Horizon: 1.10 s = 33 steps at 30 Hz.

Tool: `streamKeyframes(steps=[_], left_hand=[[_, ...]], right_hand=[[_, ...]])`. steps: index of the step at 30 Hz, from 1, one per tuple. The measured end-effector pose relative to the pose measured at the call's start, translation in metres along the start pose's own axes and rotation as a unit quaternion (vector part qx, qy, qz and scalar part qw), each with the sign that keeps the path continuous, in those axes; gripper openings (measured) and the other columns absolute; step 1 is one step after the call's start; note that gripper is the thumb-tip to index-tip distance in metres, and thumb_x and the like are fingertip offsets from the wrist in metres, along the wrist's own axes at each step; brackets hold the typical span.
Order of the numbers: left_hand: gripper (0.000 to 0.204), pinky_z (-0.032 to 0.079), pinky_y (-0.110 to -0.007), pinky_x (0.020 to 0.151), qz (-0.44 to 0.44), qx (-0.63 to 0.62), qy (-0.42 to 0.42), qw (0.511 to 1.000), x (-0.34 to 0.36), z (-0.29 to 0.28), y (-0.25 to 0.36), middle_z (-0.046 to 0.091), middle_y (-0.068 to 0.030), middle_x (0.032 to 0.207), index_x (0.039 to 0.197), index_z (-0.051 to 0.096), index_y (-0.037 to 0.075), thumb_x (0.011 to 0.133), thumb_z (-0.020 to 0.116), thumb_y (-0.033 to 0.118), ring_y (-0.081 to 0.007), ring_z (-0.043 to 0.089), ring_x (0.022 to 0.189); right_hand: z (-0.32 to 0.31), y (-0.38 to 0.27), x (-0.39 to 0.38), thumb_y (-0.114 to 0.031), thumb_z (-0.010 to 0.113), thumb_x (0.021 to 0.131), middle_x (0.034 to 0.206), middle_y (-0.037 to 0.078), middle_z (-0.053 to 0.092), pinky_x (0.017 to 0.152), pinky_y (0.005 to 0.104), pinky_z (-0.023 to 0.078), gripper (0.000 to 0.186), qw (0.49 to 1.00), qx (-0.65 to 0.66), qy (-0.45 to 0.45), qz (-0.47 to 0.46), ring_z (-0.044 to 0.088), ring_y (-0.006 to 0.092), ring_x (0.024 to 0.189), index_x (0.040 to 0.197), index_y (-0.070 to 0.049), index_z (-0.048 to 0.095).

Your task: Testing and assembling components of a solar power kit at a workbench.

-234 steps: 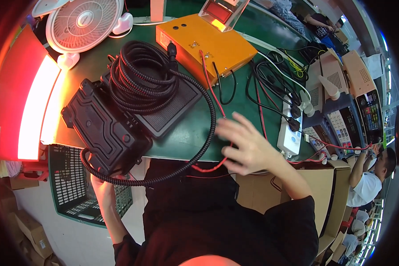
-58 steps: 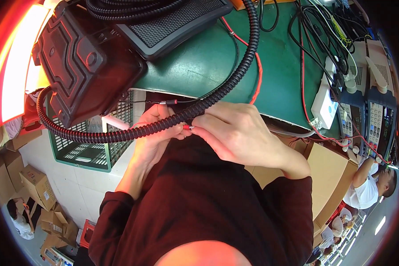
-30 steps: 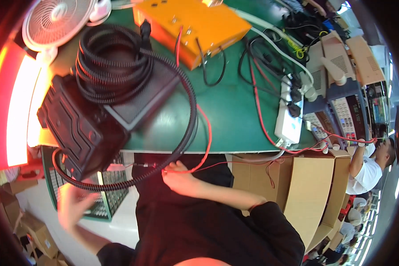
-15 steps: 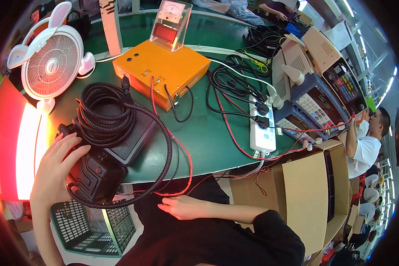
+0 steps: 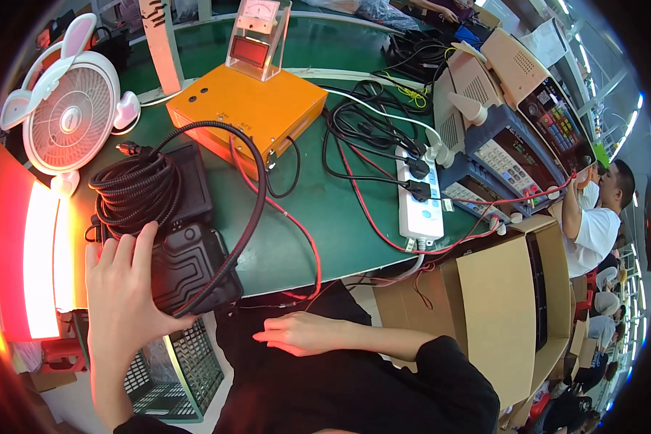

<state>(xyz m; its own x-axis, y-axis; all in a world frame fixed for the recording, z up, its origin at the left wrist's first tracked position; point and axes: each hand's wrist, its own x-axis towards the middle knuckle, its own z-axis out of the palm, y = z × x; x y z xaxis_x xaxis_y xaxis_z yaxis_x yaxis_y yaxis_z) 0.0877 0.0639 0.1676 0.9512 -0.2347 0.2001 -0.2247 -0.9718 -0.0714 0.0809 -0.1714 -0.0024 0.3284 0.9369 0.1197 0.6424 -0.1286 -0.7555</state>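
Note:
My left hand [image 5: 126,278] grips a black ribbed plastic case [image 5: 192,271] at the table's near left edge, thumb along its near side and fingers over its left end. Against the case's far side lies a flat black box [image 5: 192,184]. A coil of black corrugated cable [image 5: 136,192] rests partly on these, and one loop arches right and comes down over the case. The cable's plug [image 5: 132,148] lies at the far left of the coil. My right hand [image 5: 300,333] rests on my black clothing below the table edge, fingers curled together, nothing visible in them.
Behind the case sits an orange box [image 5: 249,108] with a meter stand [image 5: 259,40] on top. A rabbit-eared fan [image 5: 71,119] stands left. Right are a white power strip [image 5: 420,206], bench instruments [image 5: 513,159] and a cardboard box [image 5: 495,311]. Below hangs a green basket [image 5: 173,376].
The black case has swung right under my left hand and lies more squarely along the table edge. The coil and its plug have shifted left, away from the orange box. My right hand stays put.

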Motion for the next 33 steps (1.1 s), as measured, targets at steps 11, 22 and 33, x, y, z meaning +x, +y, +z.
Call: streamKeyframes(steps=[11,22,33], left_hand=[[0.112,0.036,-0.036,0.069,-0.064,0.033,0.017,0.997,-0.001,0.007,0.051,0.047,-0.0084,0.079,0.129,0.038,0.001,0.042,0.072,0.062,-0.0239,0.048,0.072],[0.095,0.034,-0.04,0.093,0.0,-0.06,-0.075,0.995,-0.019,0.0,0.036,0.037,-0.0189,0.122,0.133,0.034,0.01,0.047,0.073,0.003,-0.0345,0.041,0.108],[0.087,0.042,-0.039,0.084,-0.034,-0.021,-0.039,0.998,-0.023,0.014,0.045,0.044,-0.0178,0.118,0.13,0.041,0.02,0.05,0.074,0.008,-0.0316,0.048,0.101]], right_hand=[[-0.059,-0.059,0.001,-0.007,0.058,0.082,0.083,0.01,0.055,0.057,0.0337,0.047,0.029,0.981,0.173,-0.051,-0.072,0.057,0.0251,0.071,0.11,-0.002,0.055],[-0.053,-0.056,0.03,0.005,0.071,0.064,0.078,0.012,0.06,0.046,0.0283,0.044,0.028,0.939,0.046,0.303,-0.159,0.057,0.0208,0.057,0.09,0.002,0.06],[-0.03,-0.038,0.04,0.01,0.073,0.059,0.078,0.017,0.06,0.042,0.0266,0.041,0.036,0.919,-0.043,0.338,-0.195,0.055,0.0201,0.052,0.09,0.003,0.055]])
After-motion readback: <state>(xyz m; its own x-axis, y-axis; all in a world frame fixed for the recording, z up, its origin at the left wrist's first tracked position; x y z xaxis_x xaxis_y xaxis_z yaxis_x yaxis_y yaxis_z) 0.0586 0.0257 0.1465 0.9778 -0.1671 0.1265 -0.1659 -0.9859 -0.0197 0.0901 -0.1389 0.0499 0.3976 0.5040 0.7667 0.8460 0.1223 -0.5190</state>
